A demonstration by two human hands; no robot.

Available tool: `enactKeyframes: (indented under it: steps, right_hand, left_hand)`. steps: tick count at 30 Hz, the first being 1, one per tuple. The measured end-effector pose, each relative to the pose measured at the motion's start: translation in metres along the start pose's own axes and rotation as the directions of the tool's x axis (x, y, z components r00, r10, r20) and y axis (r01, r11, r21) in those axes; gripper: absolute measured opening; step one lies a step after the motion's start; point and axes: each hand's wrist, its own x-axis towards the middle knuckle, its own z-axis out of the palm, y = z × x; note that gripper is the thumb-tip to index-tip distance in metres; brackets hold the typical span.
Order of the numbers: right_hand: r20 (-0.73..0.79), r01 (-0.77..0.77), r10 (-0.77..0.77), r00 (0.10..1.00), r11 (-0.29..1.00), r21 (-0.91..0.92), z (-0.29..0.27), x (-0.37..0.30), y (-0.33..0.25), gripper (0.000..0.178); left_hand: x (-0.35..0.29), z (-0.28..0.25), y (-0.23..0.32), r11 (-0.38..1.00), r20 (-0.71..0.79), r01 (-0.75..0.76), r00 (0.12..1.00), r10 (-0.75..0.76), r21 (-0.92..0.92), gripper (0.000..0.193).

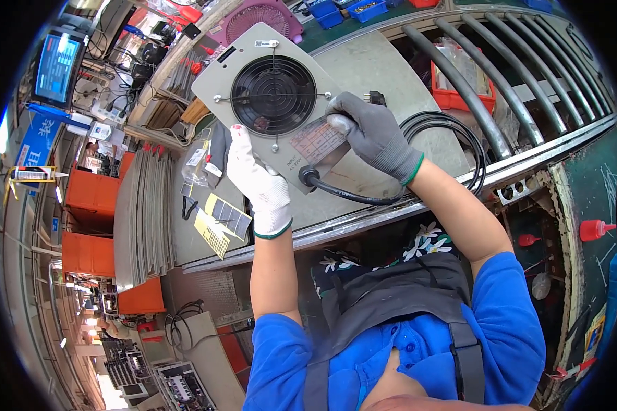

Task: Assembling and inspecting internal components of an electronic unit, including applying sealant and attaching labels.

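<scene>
A light grey metal box (243, 51) lies on the bench before me, with a round black fan grille (274, 94) on its top face. My left hand (259, 183), in a white glove, rests along the box's lower left edge, fingers stretched out. In a grey glove, my right hand (373, 133) is closed over the right end of a printed label (317, 142), thumb and fingers bent together at its corner. The label lies below the grille. A black power cord (349, 198) leaves the box's near corner and passes under my right wrist; its plug (375, 98) lies beyond that hand.
Grey metal rollers (473, 89) and a red bin (463, 99) stand to the right. Left of the box lie a plastic bag (202, 163) and a yellow card (211, 233). A stack of grey panels (144, 219) stands farther left; a pink fan (257, 20) is behind.
</scene>
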Motion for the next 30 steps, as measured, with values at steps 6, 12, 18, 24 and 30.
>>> enactKeyframes:
  steps: [6, 12, 18, 24, 30]
  right_hand:
    - [-0.014, 0.03, -0.031, 0.999, 0.996, -0.08, 0.006, 0.001, 0.001, 0.019]
    - [-0.044, -0.03, 0.017, 0.999, 0.952, -0.306, 0.018, 0.002, -0.018, 0.033]
    - [-0.159, -0.39, 0.356, 0.921, 0.822, -0.416, -0.017, 0.019, -0.009, 0.036]
    - [0.104, -0.491, 0.515, 0.851, 0.707, 0.51, -0.011, 0.006, -0.022, 0.037]
    - [-0.187, -0.212, 0.169, 0.968, 0.946, -0.244, 0.058, -0.068, 0.046, 0.081]
  left_hand:
    - [-0.001, 0.003, 0.005, 0.994, 0.022, 0.033, 0.999, -0.03, -0.103, 0.035]
    - [-0.004, -0.006, 0.003, 0.998, 0.033, -0.045, 0.998, 0.046, -0.036, 0.036]
    - [-0.01, -0.005, 0.007, 0.996, -0.027, -0.019, 0.999, 0.021, 0.09, 0.036]
    - [-0.016, -0.011, 0.006, 0.994, -0.044, -0.032, 0.998, 0.037, 0.107, 0.039]
    - [-0.067, -0.013, -0.011, 0.981, -0.089, 0.121, 0.99, -0.108, 0.15, 0.033]
